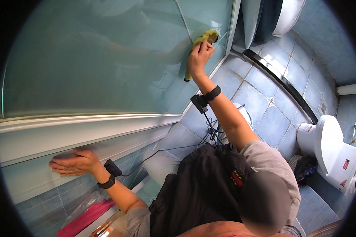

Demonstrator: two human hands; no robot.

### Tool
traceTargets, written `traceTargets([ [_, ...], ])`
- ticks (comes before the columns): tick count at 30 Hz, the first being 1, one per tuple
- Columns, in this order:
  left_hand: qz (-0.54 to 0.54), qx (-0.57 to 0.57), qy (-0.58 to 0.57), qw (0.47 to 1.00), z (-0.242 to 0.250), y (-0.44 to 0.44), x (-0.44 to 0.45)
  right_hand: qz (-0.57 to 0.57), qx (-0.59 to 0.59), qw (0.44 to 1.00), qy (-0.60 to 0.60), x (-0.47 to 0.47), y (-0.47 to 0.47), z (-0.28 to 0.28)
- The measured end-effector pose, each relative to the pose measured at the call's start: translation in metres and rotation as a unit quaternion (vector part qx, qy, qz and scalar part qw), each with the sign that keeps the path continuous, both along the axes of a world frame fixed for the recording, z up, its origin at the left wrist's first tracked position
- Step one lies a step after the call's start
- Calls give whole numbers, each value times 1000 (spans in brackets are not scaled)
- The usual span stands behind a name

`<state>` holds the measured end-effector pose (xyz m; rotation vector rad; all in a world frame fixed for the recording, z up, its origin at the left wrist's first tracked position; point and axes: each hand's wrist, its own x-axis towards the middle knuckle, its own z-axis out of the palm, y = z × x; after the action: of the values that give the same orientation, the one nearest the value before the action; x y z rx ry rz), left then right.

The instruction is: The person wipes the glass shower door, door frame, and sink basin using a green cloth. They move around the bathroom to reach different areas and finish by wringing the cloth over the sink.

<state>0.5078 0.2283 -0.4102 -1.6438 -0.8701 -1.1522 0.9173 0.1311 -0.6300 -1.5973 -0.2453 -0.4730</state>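
My right hand (200, 56) grips a yellow-green cloth pad (206, 36) with dark ends, held against a greenish glass panel (92, 80). The pad stretches along the glass from above the fingers to below the wrist. A thin metal bar (183, 20) runs down to the pad's upper edge; whether they are joined, I cannot tell. Lower left, my left hand (72, 163) holds nothing. It rests flat on the pale frame (32, 177) beneath the glass, with the thumb away from the outstretched fingers.
Black cables (172, 147) link the wrist-worn devices and hang near my lap. A black raised strip (281, 81) crosses the blue tile floor (273, 118). A white toilet (329, 142) stands at right, with a basket (293, 161) beside it. Pink fabric (86, 217) lies lower left.
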Motion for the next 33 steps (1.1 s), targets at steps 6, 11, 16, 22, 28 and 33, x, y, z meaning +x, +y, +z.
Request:
traceTargets([
  [6,-3,-1,11,1000,1,-2,1,31,41,996,-72,31,-9,23],
  [11,-12,-1,0,1000,2,-2,3,31,30,990,-135,32,-17,26],
  [16,0,13,15,1000,3,-3,4,39,62,995,-60,28,-16,20],
  [22,1,9,23,1000,3,-4,5,70,-1,971,-227,30,-21,32],
  [28,2,14,20,1000,3,-3,3,25,-17,995,-95,38,-24,30],
  [33,9,2,20,1000,3,-4,3,66,-21,984,-166,41,-30,26],
])
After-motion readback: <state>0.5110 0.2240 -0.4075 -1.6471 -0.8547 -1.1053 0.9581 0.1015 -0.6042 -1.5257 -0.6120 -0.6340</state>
